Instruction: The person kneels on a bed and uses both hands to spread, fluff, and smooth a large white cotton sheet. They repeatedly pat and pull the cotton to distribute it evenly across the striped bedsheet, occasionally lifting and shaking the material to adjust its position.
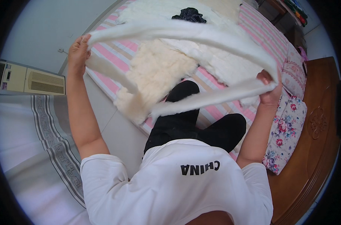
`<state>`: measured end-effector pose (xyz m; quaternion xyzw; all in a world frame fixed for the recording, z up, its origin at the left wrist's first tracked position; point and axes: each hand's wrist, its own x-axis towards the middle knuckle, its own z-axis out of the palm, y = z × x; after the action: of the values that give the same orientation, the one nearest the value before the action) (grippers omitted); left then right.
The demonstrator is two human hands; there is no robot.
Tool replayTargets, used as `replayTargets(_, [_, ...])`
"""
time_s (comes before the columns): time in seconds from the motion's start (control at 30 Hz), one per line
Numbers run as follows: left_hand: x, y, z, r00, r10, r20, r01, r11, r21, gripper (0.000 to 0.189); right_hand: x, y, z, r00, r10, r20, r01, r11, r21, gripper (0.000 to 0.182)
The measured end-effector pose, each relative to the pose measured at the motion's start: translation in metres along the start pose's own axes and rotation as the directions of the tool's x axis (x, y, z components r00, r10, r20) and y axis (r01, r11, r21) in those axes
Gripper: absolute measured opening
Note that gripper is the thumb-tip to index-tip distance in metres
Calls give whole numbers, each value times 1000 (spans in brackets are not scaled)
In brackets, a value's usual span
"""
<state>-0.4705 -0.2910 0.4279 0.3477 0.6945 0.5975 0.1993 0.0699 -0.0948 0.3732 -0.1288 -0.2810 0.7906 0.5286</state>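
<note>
Between my two hands a long, loose band of white fibre wadding [170, 29] is stretched into a wide loop above the bed. My left hand [79, 53] pinches it at the far left, fingers closed around the fluff. At the right, my right hand [269, 87] has the loop's other end over its palm and fingers, thumb side partly hidden by the fibre. The band's near side sags low over my black-trousered knees. Below the loop lie a cream-coloured fibre pad [159, 62] and a whiter wadding sheet [224, 66], spread out with ragged edges.
The bed has a pink, white and tan striped sheet [114, 59]. A crumpled dark cloth or bag [189, 15] rests on the far wadding. To the right are a floral pillow [288, 123] and a carved wooden headboard [318, 146]. A curtain [24, 135] and an air-conditioner unit [44, 81] stand left.
</note>
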Motion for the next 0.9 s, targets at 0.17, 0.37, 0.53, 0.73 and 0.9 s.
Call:
replayTargets(0.17, [-7, 8, -8, 999, 46, 0, -46, 999, 10, 21, 6, -28, 33, 993, -61, 101, 65, 997, -30, 23])
replayTargets(0.37, [-10, 14, -7, 996, 87, 3, -87, 995, -59, 20, 15, -78, 66, 970, -156, 187, 201, 946, -253, 25])
replayTargets(0.53, [-20, 33, 10, 992, 122, -16, -123, 984, -125, 20, 7, -113, 62, 909, -367, 199, 417, 794, -442, 30])
replayTargets(0.73, [-31, 35, 17, 989, 135, 68, -124, 982, -140, 21, -37, -99, 47, 855, -465, -231, 189, 693, -695, 32])
replayTargets(0.9, [-47, 23, 46, 968, 164, 187, -181, 980, 76, 18, -77, -108, -11, 890, -374, -261, 105, 725, -681, 26])
